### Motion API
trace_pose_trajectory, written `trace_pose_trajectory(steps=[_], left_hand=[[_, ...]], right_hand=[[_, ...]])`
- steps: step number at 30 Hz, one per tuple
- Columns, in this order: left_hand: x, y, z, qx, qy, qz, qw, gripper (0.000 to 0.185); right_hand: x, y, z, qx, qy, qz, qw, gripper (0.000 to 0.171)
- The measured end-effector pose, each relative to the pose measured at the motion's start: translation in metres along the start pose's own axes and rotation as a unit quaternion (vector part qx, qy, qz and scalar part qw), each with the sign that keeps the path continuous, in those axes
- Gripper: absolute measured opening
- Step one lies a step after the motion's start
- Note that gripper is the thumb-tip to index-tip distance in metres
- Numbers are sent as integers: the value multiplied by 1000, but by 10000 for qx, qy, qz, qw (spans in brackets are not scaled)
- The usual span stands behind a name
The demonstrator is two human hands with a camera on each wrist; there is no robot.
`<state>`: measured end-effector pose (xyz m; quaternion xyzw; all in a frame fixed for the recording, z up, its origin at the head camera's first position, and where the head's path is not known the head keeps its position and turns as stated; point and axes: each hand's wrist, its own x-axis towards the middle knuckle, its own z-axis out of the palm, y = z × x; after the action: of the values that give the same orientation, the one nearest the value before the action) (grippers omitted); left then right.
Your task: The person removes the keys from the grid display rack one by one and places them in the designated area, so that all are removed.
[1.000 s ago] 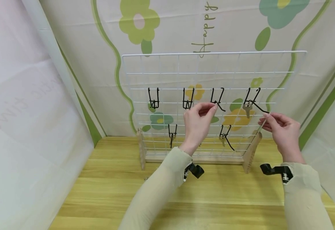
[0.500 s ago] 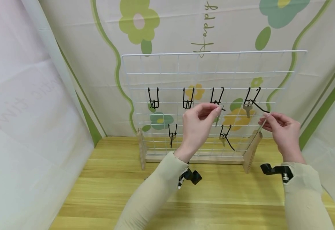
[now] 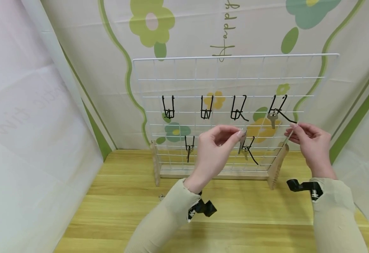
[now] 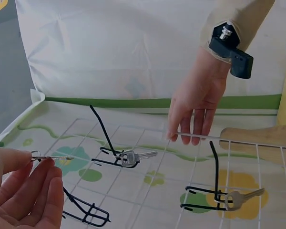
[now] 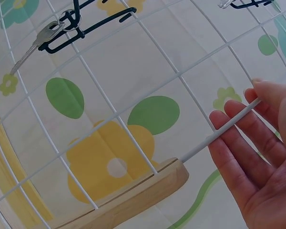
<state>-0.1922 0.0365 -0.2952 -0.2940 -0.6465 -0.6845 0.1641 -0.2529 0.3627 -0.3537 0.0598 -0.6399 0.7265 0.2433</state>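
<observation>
Nearest, the left hand [image 3: 214,144] pinches a small silver key with its ring [image 3: 242,140], hanging blade-down just below the empty third black wire hook [image 3: 239,109]. Farther right, the right hand [image 3: 309,142] pinches the white wire grid's [image 3: 235,56] side rod.

Floral backdrop [image 3: 266,28], wooden table [image 3: 124,196]
</observation>
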Motion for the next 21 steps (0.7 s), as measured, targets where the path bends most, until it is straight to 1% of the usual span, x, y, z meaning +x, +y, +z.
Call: trace_pose_trajectory(steps=[3,6,10,11,16,17,18,21], left_hand=[[-13,-8,-9,10,-25,-242,9997,13],[-28,-18,-22,114,-60,-519,9986,13],[-53,-34,-44,325,-9,-1038,9941,13],[-59,-34,-50,386,27,-1183,9922,12],[-93,-60,-79,698,135,-1823,9807,12],[-99,-66,-84,743,121,-1911,9787,12],[-105,-77,-89,799,110,-1992,9766,13],[-120,-96,-102,945,28,-2206,9708,15]], right_hand=[[0,0,0,41,-9,-19,10000,30],[0,0,1,49,-8,14,10000,32],[-1,1,2,8,-37,53,10000,31],[-1,1,2,1,-43,65,10000,31],[-2,0,1,18,-37,25,10000,22],[-2,0,1,38,-31,10,10000,23],[-2,-1,1,63,-31,-15,10000,21],[-1,-1,1,121,-26,-59,9999,23]])
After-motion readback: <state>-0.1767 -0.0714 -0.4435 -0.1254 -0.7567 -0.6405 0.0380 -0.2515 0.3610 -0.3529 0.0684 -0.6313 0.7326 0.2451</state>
